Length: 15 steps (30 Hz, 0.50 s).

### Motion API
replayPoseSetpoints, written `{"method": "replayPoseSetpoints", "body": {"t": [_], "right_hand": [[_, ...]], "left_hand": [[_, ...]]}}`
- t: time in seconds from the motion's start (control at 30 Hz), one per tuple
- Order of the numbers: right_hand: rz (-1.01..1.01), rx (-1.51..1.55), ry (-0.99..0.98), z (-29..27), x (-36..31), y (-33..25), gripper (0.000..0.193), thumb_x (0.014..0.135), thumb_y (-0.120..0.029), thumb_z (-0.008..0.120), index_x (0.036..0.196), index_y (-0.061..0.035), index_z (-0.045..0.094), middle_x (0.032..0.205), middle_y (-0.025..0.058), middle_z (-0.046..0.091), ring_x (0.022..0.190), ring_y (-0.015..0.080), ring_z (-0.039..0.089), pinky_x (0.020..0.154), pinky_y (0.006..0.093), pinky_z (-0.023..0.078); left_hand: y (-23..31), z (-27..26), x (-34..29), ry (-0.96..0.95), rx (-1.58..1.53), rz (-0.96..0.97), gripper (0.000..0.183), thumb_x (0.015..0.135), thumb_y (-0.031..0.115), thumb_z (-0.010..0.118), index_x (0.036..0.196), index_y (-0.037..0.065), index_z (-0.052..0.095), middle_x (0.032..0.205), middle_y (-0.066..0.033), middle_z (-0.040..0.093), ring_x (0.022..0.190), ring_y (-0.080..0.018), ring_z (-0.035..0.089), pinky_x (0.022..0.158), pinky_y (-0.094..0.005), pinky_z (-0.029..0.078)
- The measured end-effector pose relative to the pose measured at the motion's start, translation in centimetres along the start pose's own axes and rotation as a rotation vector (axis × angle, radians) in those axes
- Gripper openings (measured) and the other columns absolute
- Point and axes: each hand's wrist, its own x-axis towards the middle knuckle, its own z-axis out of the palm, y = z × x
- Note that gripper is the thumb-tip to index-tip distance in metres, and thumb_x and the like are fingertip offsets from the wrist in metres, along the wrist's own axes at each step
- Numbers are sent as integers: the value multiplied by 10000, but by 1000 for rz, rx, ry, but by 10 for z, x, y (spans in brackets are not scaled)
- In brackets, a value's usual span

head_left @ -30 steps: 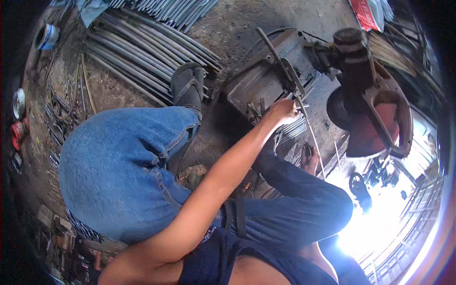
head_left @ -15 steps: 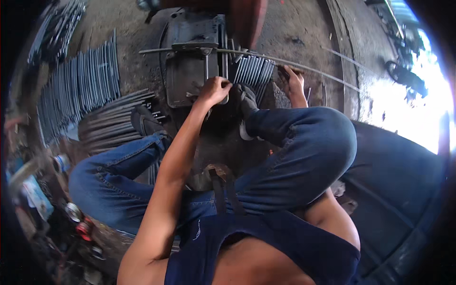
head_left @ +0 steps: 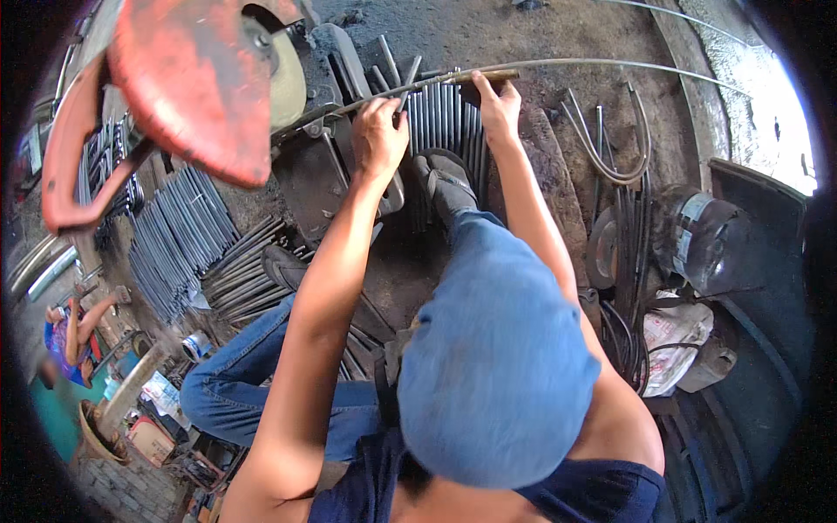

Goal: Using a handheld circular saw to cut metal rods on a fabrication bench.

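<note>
A long thin metal rod (head_left: 602, 62) runs from under the cut-off saw out to the right. My left hand (head_left: 380, 138) is closed at the rod, close to the saw's vise, its fingertips partly hidden. My right hand (head_left: 500, 112) pinches the rod farther right, where a short brownish piece (head_left: 499, 76) lies along it. The saw's red guard (head_left: 192, 83) fills the upper left, with the pale disc (head_left: 288, 78) showing beside it. Below the rod, between my hands, lies a row of cut metal bars (head_left: 436, 118).
More bars lie in a wide row (head_left: 181, 240) and a darker bundle (head_left: 244, 270) at left. My sandalled foot (head_left: 449, 179) is beside the saw base. At right are a bent metal loop (head_left: 623, 170), a dark round container (head_left: 706, 235) and a white sack (head_left: 676, 340). Another person (head_left: 71, 340) sits far left.
Both hands have moved to the rod: my left from the front of the saw base, my right from beside the cut bars. The view has shifted, and the red guard now shows at upper left.
</note>
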Motion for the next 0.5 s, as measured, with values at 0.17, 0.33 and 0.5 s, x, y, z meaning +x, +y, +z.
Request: {"method": "replayPoseSetpoints", "body": {"t": [0.17, 0.33, 0.5], "right_hand": [[-4, 91, 0, 14, 7, 32, 244, 861, -177, 687, 955, 41, 631, 885, 88, 671, 792, 134, 588, 754, 287, 471], [9, -88, 8, 17, 7, 43, 194, 866, -152, 687, 931, 27, 650, 873, 58, 676, 759, 116, 608, 718, 255, 488], [35, 44, -11, 13, 0, 45, 175, 868, -133, 678, 940, 22, 643, 881, 67, 676, 764, 127, 628, 733, 262, 505]], "left_hand": [[-15, 25, 23, -42, 156, -1, 250, 753, 150, 716, 981, 54, 679, 987, -79, 646, 997, -278, 590, 877, -429, 424], [-19, 31, 25, -144, 225, -30, 259, 756, 178, 723, 993, 79, 687, 988, -53, 650, 991, -245, 597, 872, -444, 388], [-25, 36, 28, -150, 268, -20, 185, 778, 160, 706, 952, 97, 702, 963, -44, 657, 972, -231, 607, 837, -447, 387]]}}
